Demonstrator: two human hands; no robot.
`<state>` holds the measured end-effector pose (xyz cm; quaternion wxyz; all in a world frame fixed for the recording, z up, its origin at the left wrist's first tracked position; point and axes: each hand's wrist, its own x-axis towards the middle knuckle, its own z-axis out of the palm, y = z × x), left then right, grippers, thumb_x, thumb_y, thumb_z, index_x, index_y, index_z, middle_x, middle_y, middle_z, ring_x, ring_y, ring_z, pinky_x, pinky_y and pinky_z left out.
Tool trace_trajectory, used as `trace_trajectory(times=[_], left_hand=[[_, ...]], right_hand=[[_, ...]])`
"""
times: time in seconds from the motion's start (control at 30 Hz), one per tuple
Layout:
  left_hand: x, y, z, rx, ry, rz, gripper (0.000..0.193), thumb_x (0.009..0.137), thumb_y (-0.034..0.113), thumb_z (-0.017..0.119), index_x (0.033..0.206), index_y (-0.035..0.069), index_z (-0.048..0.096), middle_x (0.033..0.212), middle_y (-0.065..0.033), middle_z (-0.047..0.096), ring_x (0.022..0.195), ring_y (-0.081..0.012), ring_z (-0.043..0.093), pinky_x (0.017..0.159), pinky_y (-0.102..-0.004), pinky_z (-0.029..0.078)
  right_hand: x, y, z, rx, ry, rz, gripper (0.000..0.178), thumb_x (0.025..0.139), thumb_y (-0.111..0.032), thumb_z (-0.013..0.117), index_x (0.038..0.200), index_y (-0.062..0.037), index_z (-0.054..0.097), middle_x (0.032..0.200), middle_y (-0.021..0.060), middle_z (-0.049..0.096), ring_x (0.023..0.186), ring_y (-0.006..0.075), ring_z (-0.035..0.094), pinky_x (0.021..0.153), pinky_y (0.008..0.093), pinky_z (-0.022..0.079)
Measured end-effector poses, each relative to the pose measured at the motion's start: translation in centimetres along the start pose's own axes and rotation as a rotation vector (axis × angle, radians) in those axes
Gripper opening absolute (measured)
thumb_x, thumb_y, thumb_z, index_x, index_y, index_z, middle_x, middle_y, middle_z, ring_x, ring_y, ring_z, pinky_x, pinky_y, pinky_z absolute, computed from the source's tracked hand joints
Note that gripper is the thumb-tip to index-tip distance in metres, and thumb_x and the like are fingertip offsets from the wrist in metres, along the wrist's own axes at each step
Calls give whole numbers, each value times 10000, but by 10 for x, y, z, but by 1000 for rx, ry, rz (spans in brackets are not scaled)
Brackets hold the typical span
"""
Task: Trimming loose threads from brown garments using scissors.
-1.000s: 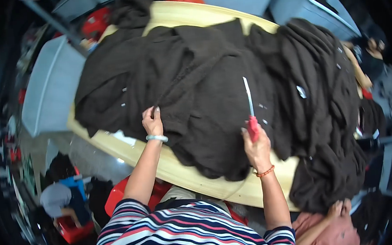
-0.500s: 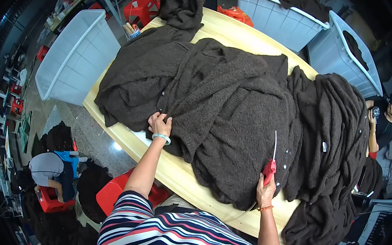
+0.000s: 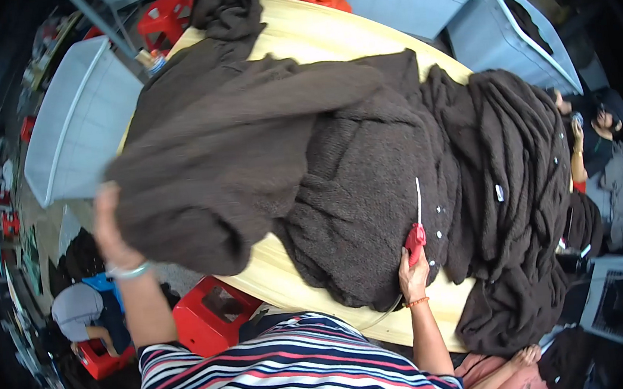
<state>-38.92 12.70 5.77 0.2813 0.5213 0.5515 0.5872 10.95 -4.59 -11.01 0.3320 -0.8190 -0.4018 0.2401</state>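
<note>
A dark brown knit garment (image 3: pixel 209 144) is spread toward the left side of the table, its near-left part lifted and blurred by motion. My left hand (image 3: pixel 111 232), with a pale bangle at its wrist, grips that garment's left edge beyond the table; its fingers are smeared. Lower right, my right hand (image 3: pixel 413 281) is closed round a red blow gun (image 3: pixel 415 243). Its long thin white nozzle points away over another brown knit garment (image 3: pixel 370 181) lying under it. A pale hose trails from below the hand.
More brown knitwear (image 3: pixel 511 168) is heaped on the right of the light wooden table (image 3: pixel 311 33). White bins (image 3: pixel 75 120) stand left and at the back. A red stool (image 3: pixel 214 316) is close at the near left. One person (image 3: pixel 597 122) is at the right, another (image 3: pixel 79 310) at the left.
My left hand has moved left, lifting the garment's edge and pulling it past the table's left edge. My right hand still holds the blow gun. The whole view has shifted slightly.
</note>
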Motion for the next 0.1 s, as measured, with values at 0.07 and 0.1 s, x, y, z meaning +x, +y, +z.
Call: trace_trajectory(times=[0.07,0.1], left_hand=[[22,58,-21,-627,-121,-27,477,1020,279,446,1352,-60,494,1332,-210,559,1213,-273,563,1036,-417,463],[25,62,-17,-627,-135,-22,477,1020,279,446,1352,-60,494,1332,-210,559,1213,-273,563,1036,-417,463]], right_hand=[[1,-2,-1,-59,-57,96,365,946,-133,595,1290,-20,547,1039,219,680,967,338,674,853,389,500],[1,1,-1,-35,-51,77,372,946,-134,596,1298,-26,545,1042,219,681,967,339,675,851,388,501]])
